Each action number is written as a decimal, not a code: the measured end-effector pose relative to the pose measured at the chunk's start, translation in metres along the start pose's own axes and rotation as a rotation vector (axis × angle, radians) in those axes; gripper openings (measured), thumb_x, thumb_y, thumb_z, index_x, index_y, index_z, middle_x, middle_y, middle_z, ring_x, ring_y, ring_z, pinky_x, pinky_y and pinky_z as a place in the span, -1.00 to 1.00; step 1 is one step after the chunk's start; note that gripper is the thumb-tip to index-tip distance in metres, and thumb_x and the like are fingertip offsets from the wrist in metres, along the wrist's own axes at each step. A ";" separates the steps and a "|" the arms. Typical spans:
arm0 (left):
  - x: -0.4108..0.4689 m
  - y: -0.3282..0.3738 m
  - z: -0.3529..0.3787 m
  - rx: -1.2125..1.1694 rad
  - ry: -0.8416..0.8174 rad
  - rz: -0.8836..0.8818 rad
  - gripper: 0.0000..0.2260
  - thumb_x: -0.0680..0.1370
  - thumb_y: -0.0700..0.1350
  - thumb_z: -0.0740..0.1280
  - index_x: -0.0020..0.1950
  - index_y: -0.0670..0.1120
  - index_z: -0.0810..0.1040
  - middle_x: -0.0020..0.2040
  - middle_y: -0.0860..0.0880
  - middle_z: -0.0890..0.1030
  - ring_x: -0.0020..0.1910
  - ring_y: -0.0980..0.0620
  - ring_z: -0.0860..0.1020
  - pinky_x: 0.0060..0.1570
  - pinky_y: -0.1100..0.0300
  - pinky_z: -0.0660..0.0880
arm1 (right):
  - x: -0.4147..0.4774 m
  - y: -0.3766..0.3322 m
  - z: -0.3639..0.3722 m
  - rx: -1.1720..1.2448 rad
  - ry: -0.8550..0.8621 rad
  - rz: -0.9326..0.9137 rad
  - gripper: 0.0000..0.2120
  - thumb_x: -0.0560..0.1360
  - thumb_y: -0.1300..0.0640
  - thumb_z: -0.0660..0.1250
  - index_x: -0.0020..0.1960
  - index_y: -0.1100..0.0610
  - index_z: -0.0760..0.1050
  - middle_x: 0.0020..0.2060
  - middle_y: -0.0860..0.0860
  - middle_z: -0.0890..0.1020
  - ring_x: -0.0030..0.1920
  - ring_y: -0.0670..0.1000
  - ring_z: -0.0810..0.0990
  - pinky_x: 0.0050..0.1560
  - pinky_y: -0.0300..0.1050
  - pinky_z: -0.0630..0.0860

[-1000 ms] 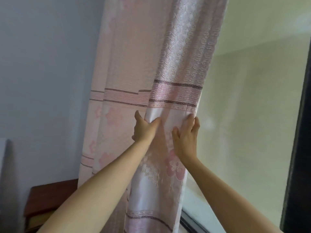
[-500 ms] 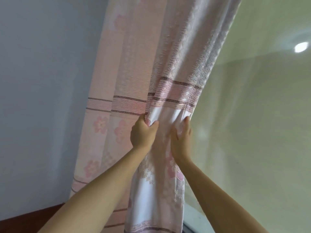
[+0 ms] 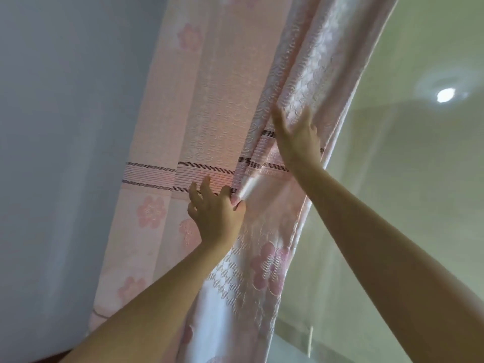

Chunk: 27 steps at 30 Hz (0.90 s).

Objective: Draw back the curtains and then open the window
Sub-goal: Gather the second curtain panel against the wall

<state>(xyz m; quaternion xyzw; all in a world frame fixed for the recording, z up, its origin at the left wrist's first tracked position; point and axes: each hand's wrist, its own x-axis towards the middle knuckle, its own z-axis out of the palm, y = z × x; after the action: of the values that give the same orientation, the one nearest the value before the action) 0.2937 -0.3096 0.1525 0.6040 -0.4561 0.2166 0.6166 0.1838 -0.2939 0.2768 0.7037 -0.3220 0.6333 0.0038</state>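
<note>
Step in hand: you are on the first half of the task, drawing the curtain [image 3: 209, 121] back; judging by the bare glass on the right, the window [image 3: 408, 205] is uncovered there but not yet opened
Left hand: your left hand [image 3: 214, 210] sits just below the striped band, thumb and forefinger pinched on a fold of the curtain, the other fingers spread loose against the cloth
Right hand: your right hand [image 3: 298, 137] is higher, at about 1 o'clock from the left one, fingers extended and pressed flat on the gathered folds; it holds nothing, it only pushes
Curtain position: it hangs from 12 o'clock down to about 7 o'clock in the view, bunched toward the grey wall [image 3: 65, 153] at 9 o'clock, its free edge running slantwise beside your right forearm
Curtain look: pale pink woven cloth, textured swirl pattern above, a band of thin dark and pink stripes across the middle, pink flowers and a diamond weave below; it looks light and soft, so it should gather easily
Window look: pale greenish glass from 1 to 5 o'clock, with a bright round light spot [image 3: 445, 95] in it; no handle or latch shows in this view
Next move: press the folds on toward 9 o'clock until the cloth is clear of the glass, then let go and look for the latch, which you cannot see from here
</note>
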 end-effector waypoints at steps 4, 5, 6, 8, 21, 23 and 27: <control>0.000 -0.003 0.009 -0.053 -0.019 -0.032 -0.71 0.41 -0.08 0.37 0.04 -0.22 0.50 0.47 -0.28 0.17 0.46 -0.33 0.05 0.30 -0.30 0.17 | 0.018 -0.034 0.006 0.132 -0.059 0.136 -0.03 0.34 -0.35 0.24 0.46 0.05 -0.23 0.44 0.23 0.14 0.40 0.31 0.18 0.33 0.28 0.23; 0.000 -0.005 0.010 -0.075 0.006 -0.042 -0.61 0.38 -0.06 0.40 0.13 -0.20 0.46 0.48 -0.29 0.15 0.46 -0.33 0.05 0.30 -0.32 0.17 | 0.019 -0.035 0.010 0.103 -0.047 0.143 -0.06 0.36 -0.27 0.29 0.46 0.03 -0.23 0.42 0.22 0.17 0.37 0.31 0.22 0.31 0.24 0.26; 0.000 -0.008 0.010 -0.098 0.023 -0.066 -0.48 0.35 -0.02 0.43 0.25 -0.16 0.39 0.49 -0.29 0.12 0.47 -0.32 0.04 0.32 -0.32 0.16 | 0.020 -0.034 0.015 0.082 -0.027 0.133 -0.11 0.39 -0.14 0.32 0.46 0.02 -0.22 0.39 0.20 0.22 0.34 0.29 0.26 0.28 0.19 0.29; 0.003 -0.017 0.007 -0.109 -0.004 -0.154 -0.21 0.33 0.10 0.43 0.44 -0.08 0.13 0.52 -0.26 0.00 0.49 -0.27 -0.03 0.38 -0.29 0.09 | 0.021 -0.025 0.021 0.094 0.040 0.064 -0.28 0.42 0.12 0.26 0.44 0.05 -0.09 0.31 0.16 0.35 0.23 0.25 0.38 0.17 0.10 0.38; 0.016 -0.055 0.005 -0.238 -0.029 -0.307 -0.61 0.43 0.03 0.29 -0.52 -0.02 0.22 -0.54 0.04 0.30 -0.48 0.02 0.30 -0.16 0.09 0.26 | 0.030 0.026 0.085 0.204 0.083 -0.136 -0.60 0.53 0.17 0.14 -0.39 0.01 0.03 -0.46 -0.03 0.25 -0.44 0.02 0.24 -0.36 -0.12 0.03; 0.023 -0.069 0.002 -0.177 -0.002 -0.293 -0.61 0.48 -0.04 0.30 -0.50 0.00 0.22 -0.52 0.05 0.31 -0.45 0.00 0.32 -0.15 0.03 0.36 | 0.030 0.021 0.102 0.193 0.054 -0.143 -0.61 0.51 0.19 0.13 -0.39 0.00 0.02 -0.45 -0.04 0.25 -0.35 0.10 0.29 -0.29 -0.12 0.15; 0.038 -0.095 -0.013 -0.080 0.045 -0.250 -0.58 0.49 -0.05 0.29 -0.48 -0.02 0.16 -0.51 0.04 0.26 -0.48 0.10 0.24 0.01 -0.11 0.47 | 0.032 0.005 0.137 0.234 0.009 -0.157 -0.61 0.50 0.20 0.13 -0.40 0.02 0.02 -0.42 -0.01 0.26 -0.30 0.09 0.29 -0.30 -0.14 0.11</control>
<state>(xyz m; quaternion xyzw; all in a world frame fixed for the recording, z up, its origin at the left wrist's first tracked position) 0.3945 -0.3247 0.1335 0.6262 -0.3715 0.1331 0.6724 0.3031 -0.3693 0.2761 0.7195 -0.1898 0.6675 -0.0274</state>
